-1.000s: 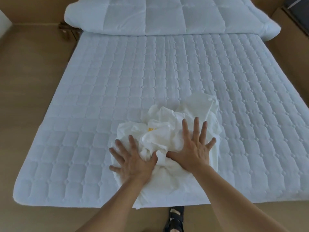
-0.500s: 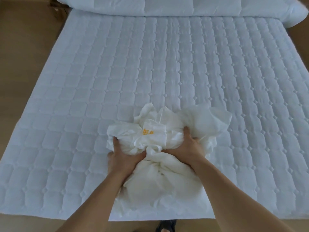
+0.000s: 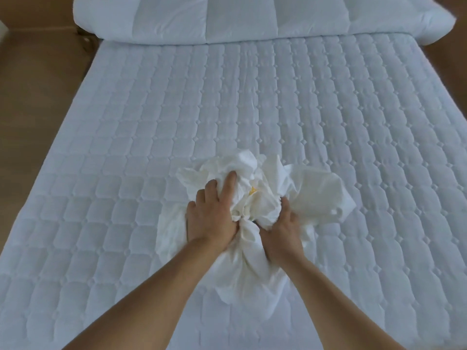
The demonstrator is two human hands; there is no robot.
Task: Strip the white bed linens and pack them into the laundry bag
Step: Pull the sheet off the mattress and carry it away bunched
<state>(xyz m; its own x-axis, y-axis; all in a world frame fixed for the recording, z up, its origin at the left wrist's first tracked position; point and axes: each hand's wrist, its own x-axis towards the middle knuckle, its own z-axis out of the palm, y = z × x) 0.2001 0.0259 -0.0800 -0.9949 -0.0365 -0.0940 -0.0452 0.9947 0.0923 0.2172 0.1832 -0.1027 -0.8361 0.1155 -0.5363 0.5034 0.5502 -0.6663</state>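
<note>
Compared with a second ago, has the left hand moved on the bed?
Yes. The left hand has crept up the quilted mattress pad toward the folded duvet, and now grips the white linen bundle instead of pressing flat.

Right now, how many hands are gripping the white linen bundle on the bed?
2. The left hand grips the white linen bundle on its left side, fingers reaching over the top; the right hand clutches the gathered middle from the right. Neither is hidden.
</note>
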